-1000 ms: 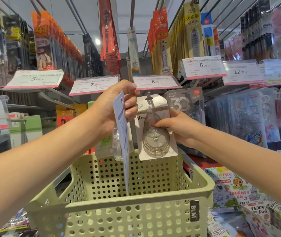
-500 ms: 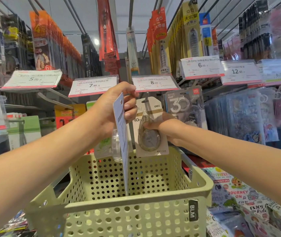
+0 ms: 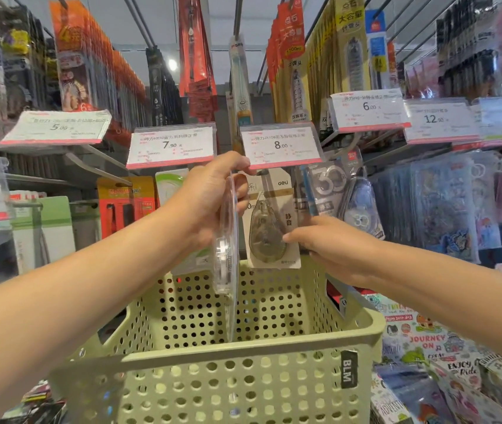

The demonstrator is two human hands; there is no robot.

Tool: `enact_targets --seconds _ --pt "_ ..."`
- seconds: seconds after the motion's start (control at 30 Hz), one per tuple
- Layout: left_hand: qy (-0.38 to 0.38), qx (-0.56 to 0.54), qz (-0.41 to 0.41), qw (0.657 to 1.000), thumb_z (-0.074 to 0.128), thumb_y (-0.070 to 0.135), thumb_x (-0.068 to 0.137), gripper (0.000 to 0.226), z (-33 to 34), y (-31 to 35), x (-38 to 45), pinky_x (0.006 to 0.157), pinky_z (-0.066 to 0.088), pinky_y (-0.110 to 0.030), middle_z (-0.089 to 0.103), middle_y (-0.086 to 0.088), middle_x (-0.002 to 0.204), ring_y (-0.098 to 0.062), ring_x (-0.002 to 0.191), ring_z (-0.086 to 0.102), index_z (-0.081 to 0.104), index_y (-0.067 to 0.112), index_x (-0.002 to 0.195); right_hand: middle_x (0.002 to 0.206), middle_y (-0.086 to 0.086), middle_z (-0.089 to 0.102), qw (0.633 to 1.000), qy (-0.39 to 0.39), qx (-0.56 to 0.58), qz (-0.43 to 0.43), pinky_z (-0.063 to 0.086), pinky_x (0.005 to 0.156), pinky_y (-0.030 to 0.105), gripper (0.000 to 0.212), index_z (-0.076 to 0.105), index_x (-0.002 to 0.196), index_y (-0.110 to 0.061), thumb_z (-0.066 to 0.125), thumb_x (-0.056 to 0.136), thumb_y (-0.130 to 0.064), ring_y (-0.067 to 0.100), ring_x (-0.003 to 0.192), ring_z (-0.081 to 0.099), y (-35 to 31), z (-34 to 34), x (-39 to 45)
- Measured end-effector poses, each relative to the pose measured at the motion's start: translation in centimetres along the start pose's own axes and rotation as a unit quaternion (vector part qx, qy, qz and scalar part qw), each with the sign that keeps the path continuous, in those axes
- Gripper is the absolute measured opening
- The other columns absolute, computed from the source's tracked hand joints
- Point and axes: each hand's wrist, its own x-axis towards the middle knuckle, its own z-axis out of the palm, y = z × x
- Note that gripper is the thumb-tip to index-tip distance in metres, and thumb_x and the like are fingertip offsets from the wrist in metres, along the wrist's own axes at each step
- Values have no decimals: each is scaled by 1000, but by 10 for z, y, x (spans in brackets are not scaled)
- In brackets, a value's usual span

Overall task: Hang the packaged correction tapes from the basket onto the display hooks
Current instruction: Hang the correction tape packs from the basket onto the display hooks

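Observation:
A packaged correction tape [image 3: 269,223], beige card with a clear teardrop blister, hangs under the 8.00 price tag [image 3: 280,145] on a display hook [image 3: 262,174]. My right hand [image 3: 332,246] touches its lower right edge with fingertips. My left hand [image 3: 210,198] grips the top of another packaged correction tape [image 3: 228,255], seen edge-on, hanging down over the basket. The green perforated basket [image 3: 243,359] sits below both hands; its inside is mostly hidden.
Price tags 7.90 [image 3: 170,145], 6.00 [image 3: 369,110] and 12.90 [image 3: 439,119] stick out at hand height. Grey correction tape packs [image 3: 335,191] hang right of the hook. Pen packs hang above; sticker books [image 3: 427,347] lie lower right.
The beige package has gone further back onto the hook under the 8.00 tag. My right hand slid from its front to its lower right edge. The left package turned edge-on.

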Motion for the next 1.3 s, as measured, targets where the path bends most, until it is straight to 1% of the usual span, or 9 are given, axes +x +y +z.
enact_targets --seconds 0.1,0.17,0.33,0.43,0.73,0.87,0.97,1.1,1.3 --pt "28 11 6 1000 55 18 85 26 2 -3 -1 38 29 -17 36 6 39 -9 35 31 61 15 60 109 4 44 1000 -15 -4 1 37 86 28 30 49 106 -4 62 81 -10 12 97 43 -13 -2 -31" --pt "53 38 14 998 55 22 85 12 3 -5 0 42 30 -18 39 10 37 -5 30 38 57 10 84 107 -1 48 999 -39 5 -22 39 99 32 18 51 85 -13 60 75 -1 12 102 45 -25 4 -53" --pt "91 31 30 995 54 21 84 16 10 -9 1 34 29 -7 37 2 53 -5 24 37 50 11 96 134 -6 52 987 -114 -101 -58 40 104 34 92 36 137 -25 76 55 -29 10 116 53 -40 29 -93" --pt "97 23 39 994 53 20 85 17 12 -8 0 34 29 -7 37 3 50 -4 24 37 47 11 98 130 -12 54 981 -114 -134 -79 44 101 35 93 33 138 -34 81 60 -45 8 112 58 -33 41 -95" --pt "92 83 59 991 49 22 89 7 15 1 -12 39 41 -14 56 -8 68 -19 51 54 52 16 92 98 -9 71 978 -37 -135 -157 56 83 30 20 62 99 -33 67 82 -24 9 89 67 -17 41 -86" --pt "81 73 67 992 50 19 90 6 14 4 -13 40 43 -15 58 5 45 -13 43 58 54 15 91 95 0 73 971 6 -142 -192 55 81 43 17 64 99 -28 64 83 -21 27 90 67 -9 33 -85" --pt "81 53 68 993 53 15 89 7 13 6 -10 50 48 -19 60 3 51 -12 47 59 57 14 84 99 4 72 974 25 -129 -184 55 83 43 23 63 104 -23 64 82 -22 26 92 68 -3 24 -84" --pt "65 58 86 992 51 9 89 17 10 5 -6 46 39 -18 54 1 60 -7 47 51 52 15 74 93 -7 73 979 22 -117 -164 53 72 18 19 64 98 -27 65 82 -17 4 82 67 -2 10 -83" --pt "90 146 121 978 51 8 88 29 5 6 0 55 28 -22 53 13 49 -7 57 37 51 17 60 81 -18 74 988 -24 -95 -123 45 60 6 20 66 98 -25 68 81 -16 -8 70 66 -5 -7 -73"
